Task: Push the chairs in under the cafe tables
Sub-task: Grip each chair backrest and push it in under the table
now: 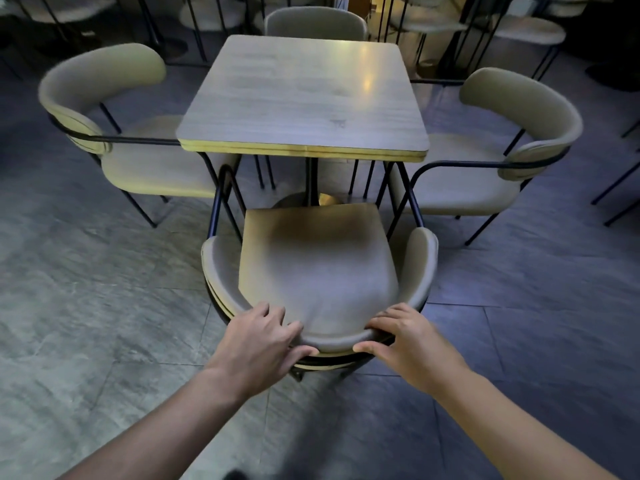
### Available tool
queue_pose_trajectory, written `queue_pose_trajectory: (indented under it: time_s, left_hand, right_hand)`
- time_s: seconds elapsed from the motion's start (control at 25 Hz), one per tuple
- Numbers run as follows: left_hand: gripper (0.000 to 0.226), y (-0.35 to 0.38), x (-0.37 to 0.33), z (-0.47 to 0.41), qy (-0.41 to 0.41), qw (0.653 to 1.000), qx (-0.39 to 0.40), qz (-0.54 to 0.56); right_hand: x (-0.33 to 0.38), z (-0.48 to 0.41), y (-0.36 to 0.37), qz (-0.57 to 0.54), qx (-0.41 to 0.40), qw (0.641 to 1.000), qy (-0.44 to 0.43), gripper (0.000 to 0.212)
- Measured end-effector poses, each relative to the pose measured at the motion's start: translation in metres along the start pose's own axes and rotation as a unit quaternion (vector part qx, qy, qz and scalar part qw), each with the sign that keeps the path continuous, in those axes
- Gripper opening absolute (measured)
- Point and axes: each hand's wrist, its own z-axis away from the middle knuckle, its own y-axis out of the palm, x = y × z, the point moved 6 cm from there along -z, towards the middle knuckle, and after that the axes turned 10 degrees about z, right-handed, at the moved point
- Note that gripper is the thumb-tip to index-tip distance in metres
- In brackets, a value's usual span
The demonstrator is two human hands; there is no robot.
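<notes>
A square wooden cafe table (304, 98) stands in the middle of the view. The near chair (317, 261), beige with a curved backrest and black metal frame, sits in front of me, its seat front just short of the table's near edge. My left hand (259, 341) grips the left part of its backrest, fingers over the top. On the right part of the same backrest, my right hand (408, 341) holds on with the thumb underneath.
A left chair (114, 133) and a right chair (502, 150) stand at the table's sides, seats partly under it. A far chair (315, 24) is tucked in behind. More chairs and black metal bars fill the dark background. The floor is grey tile.
</notes>
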Motion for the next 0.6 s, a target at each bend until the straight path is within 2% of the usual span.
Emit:
queue_pose_trajectory:
  time_s: [0.28,0.44,0.6]
  left_hand:
    - [0.055,-0.013,0.055,0.02,0.004,1.0,0.021,-0.013]
    - [0.057,-0.006,0.055,0.023,-0.009,0.999,0.048,0.007]
    - [0.059,-0.011,0.055,0.023,-0.022,0.997,0.067,0.023]
  right_hand:
    - [0.054,-0.011,0.022,-0.015,-0.049,0.998,0.029,0.058]
    - [0.054,-0.013,0.019,-0.01,-0.051,0.998,0.041,0.051]
    - [0.062,-0.011,0.013,0.014,-0.017,0.999,0.027,0.054]
